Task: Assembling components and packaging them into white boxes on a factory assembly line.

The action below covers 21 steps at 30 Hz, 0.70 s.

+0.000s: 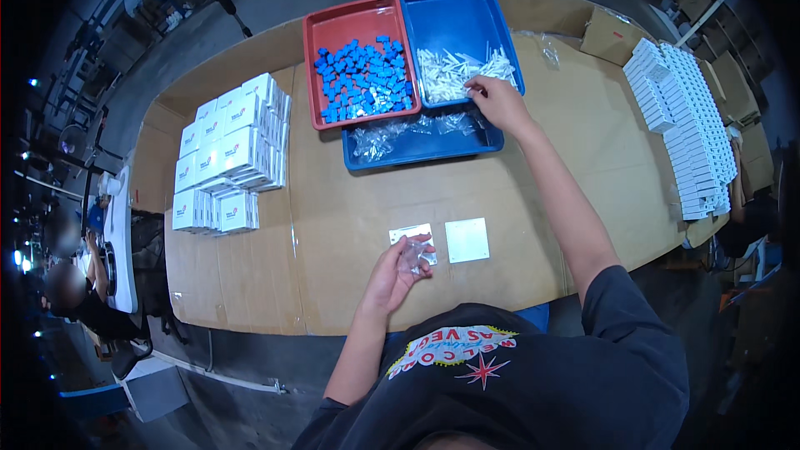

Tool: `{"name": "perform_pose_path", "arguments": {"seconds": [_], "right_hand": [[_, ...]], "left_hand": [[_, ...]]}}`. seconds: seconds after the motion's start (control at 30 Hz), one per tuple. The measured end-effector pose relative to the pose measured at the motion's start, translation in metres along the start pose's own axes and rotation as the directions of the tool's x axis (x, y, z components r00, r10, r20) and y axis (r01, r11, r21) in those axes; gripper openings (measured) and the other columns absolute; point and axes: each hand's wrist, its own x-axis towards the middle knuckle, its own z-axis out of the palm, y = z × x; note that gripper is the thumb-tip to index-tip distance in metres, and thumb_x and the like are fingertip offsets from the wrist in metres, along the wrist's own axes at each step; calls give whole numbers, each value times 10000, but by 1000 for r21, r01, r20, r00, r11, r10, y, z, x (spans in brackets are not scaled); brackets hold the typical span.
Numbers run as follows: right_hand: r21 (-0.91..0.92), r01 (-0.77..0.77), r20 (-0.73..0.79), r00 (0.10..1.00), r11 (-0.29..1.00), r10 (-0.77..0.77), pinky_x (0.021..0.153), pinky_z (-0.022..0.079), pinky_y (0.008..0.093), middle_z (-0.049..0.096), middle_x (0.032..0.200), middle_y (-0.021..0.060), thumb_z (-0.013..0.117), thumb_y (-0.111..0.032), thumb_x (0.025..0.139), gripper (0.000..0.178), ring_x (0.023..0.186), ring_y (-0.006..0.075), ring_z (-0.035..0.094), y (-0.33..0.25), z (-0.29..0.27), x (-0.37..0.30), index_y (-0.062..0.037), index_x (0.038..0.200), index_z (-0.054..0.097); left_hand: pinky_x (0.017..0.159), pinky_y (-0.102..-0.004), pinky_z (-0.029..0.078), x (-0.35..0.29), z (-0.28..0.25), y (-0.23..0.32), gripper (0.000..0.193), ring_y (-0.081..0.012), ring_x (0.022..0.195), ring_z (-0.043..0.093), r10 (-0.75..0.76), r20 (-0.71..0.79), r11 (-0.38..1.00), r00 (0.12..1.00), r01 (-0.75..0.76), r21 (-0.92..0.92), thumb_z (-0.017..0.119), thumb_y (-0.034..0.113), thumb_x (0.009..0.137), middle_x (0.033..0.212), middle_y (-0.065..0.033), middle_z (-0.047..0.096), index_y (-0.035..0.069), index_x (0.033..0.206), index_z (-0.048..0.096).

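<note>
Head view: the left hand [388, 280] held one clear plastic bag [410, 259] over one flat white square [423, 231]; a second square [467, 241] lay just to its right. The right hand [492, 98], fingers narrow, was at uncounted white pieces [454, 69] inside one blue tray [452, 18]; whether it gripped any, I could not tell. One red tray [357, 23] stood left of it.

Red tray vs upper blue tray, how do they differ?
- Contents: the red tray holds small blue pieces; the upper blue tray holds slender white pieces.
- Colour: the red tray is red, the upper blue tray blue.
- Hand: the right grip is at the upper blue tray's near edge; none is at the red tray.
Shared: both are rectangular, side by side.
</note>
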Motion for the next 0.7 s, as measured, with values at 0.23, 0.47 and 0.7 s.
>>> {"name": "perform_pose_path", "arguments": {"seconds": [0.23, 0.47, 0.7], "right_hand": [[-309, 165, 61, 986, 937, -154, 875, 574, 479, 751, 1020, 113, 641, -155, 930, 209, 1035, 329, 704, 20, 12, 55, -148, 1071, 795], [-345, 163, 49, 987, 925, -155, 864, 555, 478, 728, 979, 101, 723, -144, 883, 96, 1015, 324, 683, 24, 21, 59, -92, 961, 747], [377, 40, -157, 987, 925, 21, 847, 548, 367, 778, 1020, 102, 744, -178, 962, 153, 952, 225, 716, 36, 0, 50, -29, 944, 714]], "left_hand": [[826, -367, 584, -12, 10, -12, 511, -178, 841, 661, 5, -22, 999, 1000, -4, 49, 432, 384, 1145, 1137, -128, 705, -38, 1382, 595], [856, -372, 575, -20, 8, -14, 535, -179, 862, 651, -10, -5, 999, 1000, 10, 43, 410, 397, 1149, 1163, -130, 703, -30, 1424, 579], [871, -362, 582, -12, 12, -13, 497, -189, 929, 684, 6, 24, 998, 1000, -8, 65, 445, 351, 1147, 1238, -145, 713, -27, 1446, 568]]}}
